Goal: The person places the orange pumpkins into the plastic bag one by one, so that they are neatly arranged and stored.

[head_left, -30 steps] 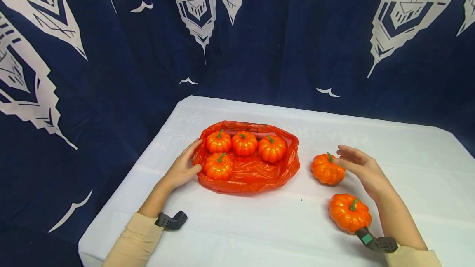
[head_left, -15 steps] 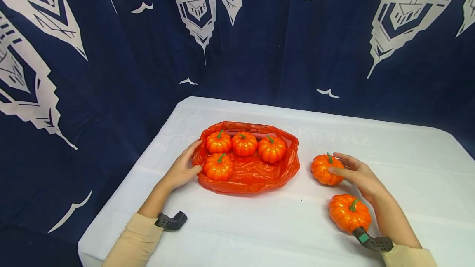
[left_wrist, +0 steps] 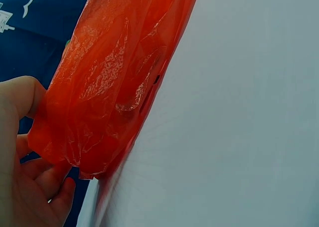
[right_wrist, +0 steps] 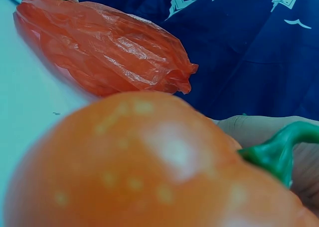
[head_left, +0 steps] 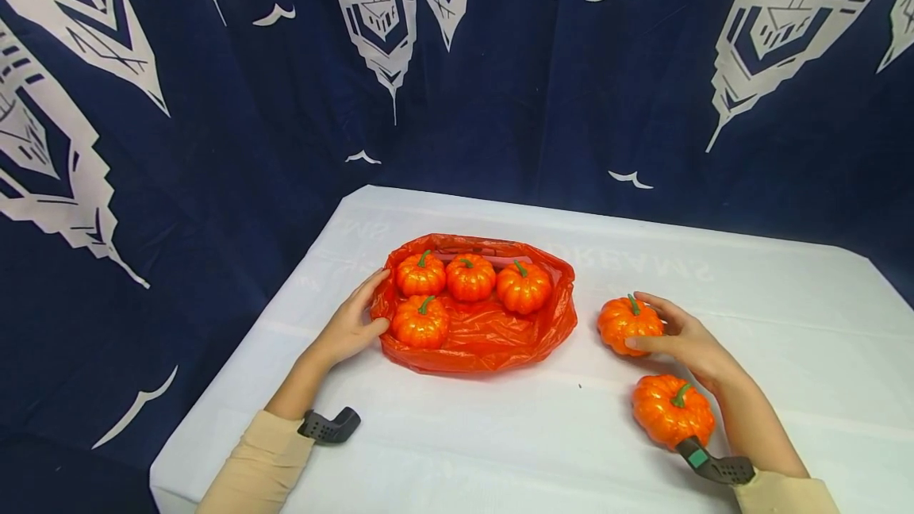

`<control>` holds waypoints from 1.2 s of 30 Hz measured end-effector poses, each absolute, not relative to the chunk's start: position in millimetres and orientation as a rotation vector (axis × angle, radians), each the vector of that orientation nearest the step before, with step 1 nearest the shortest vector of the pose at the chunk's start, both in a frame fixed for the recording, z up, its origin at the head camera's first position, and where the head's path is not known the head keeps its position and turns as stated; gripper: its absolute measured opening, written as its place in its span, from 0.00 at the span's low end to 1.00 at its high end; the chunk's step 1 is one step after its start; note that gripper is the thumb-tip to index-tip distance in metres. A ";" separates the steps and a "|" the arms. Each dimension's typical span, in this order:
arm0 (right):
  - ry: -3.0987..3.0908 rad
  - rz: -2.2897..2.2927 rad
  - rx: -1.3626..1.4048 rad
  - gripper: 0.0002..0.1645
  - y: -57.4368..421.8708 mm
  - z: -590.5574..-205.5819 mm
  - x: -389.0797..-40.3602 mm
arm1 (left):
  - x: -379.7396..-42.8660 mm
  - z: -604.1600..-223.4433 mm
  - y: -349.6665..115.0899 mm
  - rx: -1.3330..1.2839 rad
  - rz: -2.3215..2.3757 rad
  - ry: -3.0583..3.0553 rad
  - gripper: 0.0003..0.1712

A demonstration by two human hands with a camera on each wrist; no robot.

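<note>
A red plastic bag (head_left: 493, 359) lies with its mouth spread wide, and several small orange pumpkins with green stems sit inside. My left hand (head_left: 351, 326) holds the bag's left edge between thumb and fingers; in the left wrist view the fingers (left_wrist: 47, 179) curl at the bag's end. To the right of the bag, my right hand (head_left: 689, 339) grips a loose pumpkin (head_left: 620, 325), thumb in front and fingers behind, while it rests on the table. Another pumpkin (head_left: 667, 411) stands nearer, beside the right wrist; it fills the foreground of the right wrist view and partly hides the hand.
A white cloth covers the table (head_left: 500, 443). Behind it hangs a dark blue curtain (head_left: 500, 125) with white building prints. Each wrist wears a black camera mount, and the right one (head_left: 714, 462) is close against the nearer pumpkin.
My right hand has come down and left onto the farther loose pumpkin, and its thumb and fingers have closed round it. The left hand and the bag have stayed put.
</note>
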State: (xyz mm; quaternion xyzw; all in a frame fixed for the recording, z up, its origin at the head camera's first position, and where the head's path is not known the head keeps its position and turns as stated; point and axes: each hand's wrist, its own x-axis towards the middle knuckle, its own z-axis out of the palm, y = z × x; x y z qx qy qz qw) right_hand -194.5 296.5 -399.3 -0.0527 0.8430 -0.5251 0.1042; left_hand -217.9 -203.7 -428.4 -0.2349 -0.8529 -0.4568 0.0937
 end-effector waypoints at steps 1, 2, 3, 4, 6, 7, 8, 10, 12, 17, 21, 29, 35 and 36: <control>2.489 -1.545 -0.159 0.48 296.4 -399.3 -194.4 | -218.1 -428.7 -203.8 -0.699 -1.351 -2.525 0.41; 2.493 -1.542 -0.161 0.48 296.4 -399.2 -194.4 | -218.2 -428.7 -203.6 -0.698 -1.348 -2.522 0.41; 2.498 -1.539 -0.163 0.48 296.3 -399.1 -194.3 | -218.3 -428.8 -203.6 -0.697 -1.347 -2.523 0.41; 2.500 -1.539 -0.157 0.48 296.1 -398.9 -194.2 | -218.5 -428.7 -203.4 -0.693 -1.350 -2.527 0.41; 2.510 -1.531 -0.145 0.48 295.9 -398.4 -193.8 | -218.6 -428.3 -203.4 -0.687 -1.362 -2.537 0.41; 2.513 -1.528 -0.141 0.48 296.0 -398.1 -193.6 | -218.4 -427.8 -203.4 -0.681 -1.383 -2.543 0.42; 2.516 -1.528 -0.135 0.48 296.0 -397.6 -193.3 | -218.3 -427.4 -203.2 -0.676 -1.388 -2.549 0.41; 2.516 -1.533 -0.133 0.48 296.2 -396.2 -192.9 | -218.3 -426.9 -203.2 -0.667 -1.400 -2.555 0.41; 2.522 -1.533 -0.137 0.48 296.2 -394.2 -192.4 | -218.3 -426.8 -203.2 -0.661 -1.410 -2.553 0.42; 2.542 -1.516 -0.141 0.48 295.5 -387.4 -190.9 | -218.8 -427.6 -202.9 -0.658 -1.432 -2.536 0.42; 2.539 -1.550 -0.158 0.46 293.7 -380.9 -188.3 | -218.5 -427.1 -202.8 -0.643 -1.407 -2.563 0.42; 2.547 -1.587 -0.174 0.45 283.7 -365.6 -181.5 | -218.2 -427.1 -202.8 -0.665 -1.407 -2.557 0.41; 2.545 -1.606 -0.166 0.45 271.7 -354.9 -176.6 | -217.2 -425.3 -202.9 -0.655 -1.409 -2.564 0.41; 2.548 -1.607 -0.166 0.45 269.8 -353.2 -175.6 | -217.1 -425.1 -202.7 -0.654 -1.409 -2.565 0.41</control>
